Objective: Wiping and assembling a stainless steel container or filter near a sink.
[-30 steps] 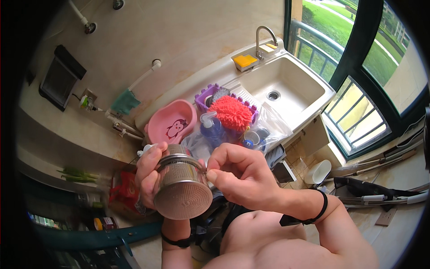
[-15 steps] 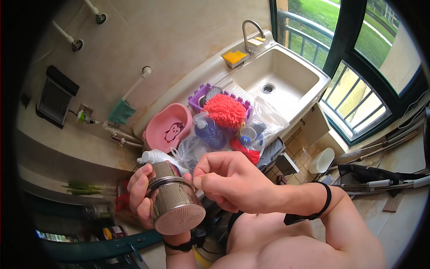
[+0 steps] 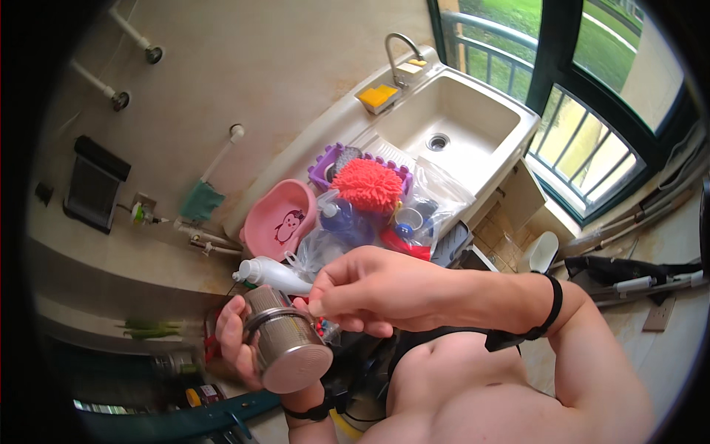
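Steel, perforated and cylindrical, the metal strainer cup sits in our left hand, held in the air in front of the chest, tipped so its flat base faces the camera. In the head view, the only 1 we have, the left fingers wrap closed around its far side. Our right hand hovers just above the cup's rim, its fingers pinched together at the band near the top; we cannot tell whether they grip a small part or only touch the rim.

We judge the main risk to be a slip: the cup is smooth, tilted and backed by 1 hand alone, so a hard pull or twist from the right hand could lever it loose. Below lie a white squeeze bottle, a pink basin, a clear plastic bag and an orange mop head, with the sink well apart, so a dropped cup would land in the clutter.
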Tool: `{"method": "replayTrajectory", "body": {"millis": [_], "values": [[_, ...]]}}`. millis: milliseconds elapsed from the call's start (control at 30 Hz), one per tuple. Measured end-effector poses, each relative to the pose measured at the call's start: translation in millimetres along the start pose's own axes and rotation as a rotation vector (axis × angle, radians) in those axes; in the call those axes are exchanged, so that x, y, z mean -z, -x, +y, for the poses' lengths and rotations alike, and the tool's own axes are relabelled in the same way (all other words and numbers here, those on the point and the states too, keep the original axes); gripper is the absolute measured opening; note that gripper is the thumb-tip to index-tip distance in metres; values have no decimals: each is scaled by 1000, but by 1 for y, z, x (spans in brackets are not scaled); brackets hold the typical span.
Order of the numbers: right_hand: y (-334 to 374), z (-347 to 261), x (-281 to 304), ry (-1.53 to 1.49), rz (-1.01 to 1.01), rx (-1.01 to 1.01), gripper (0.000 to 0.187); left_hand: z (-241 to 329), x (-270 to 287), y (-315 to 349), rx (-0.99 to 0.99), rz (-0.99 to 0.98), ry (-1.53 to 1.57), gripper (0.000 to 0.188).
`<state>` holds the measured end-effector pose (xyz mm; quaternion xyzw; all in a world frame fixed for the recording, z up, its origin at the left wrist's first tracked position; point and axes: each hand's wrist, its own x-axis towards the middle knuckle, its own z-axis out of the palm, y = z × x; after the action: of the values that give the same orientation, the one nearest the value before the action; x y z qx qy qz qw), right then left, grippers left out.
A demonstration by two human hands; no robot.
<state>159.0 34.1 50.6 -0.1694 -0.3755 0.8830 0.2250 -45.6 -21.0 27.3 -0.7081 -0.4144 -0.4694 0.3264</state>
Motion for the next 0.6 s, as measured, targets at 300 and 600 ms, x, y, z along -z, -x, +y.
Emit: {"method": "replayTrajectory", "body": {"millis": [300,600], "values": [[3,17,-13,130,78,405,19,-3,-18,4,249,-7,165,90],[-3,11,-7,41,77,331,22,1,-32,8,484,80,367,91]]}}
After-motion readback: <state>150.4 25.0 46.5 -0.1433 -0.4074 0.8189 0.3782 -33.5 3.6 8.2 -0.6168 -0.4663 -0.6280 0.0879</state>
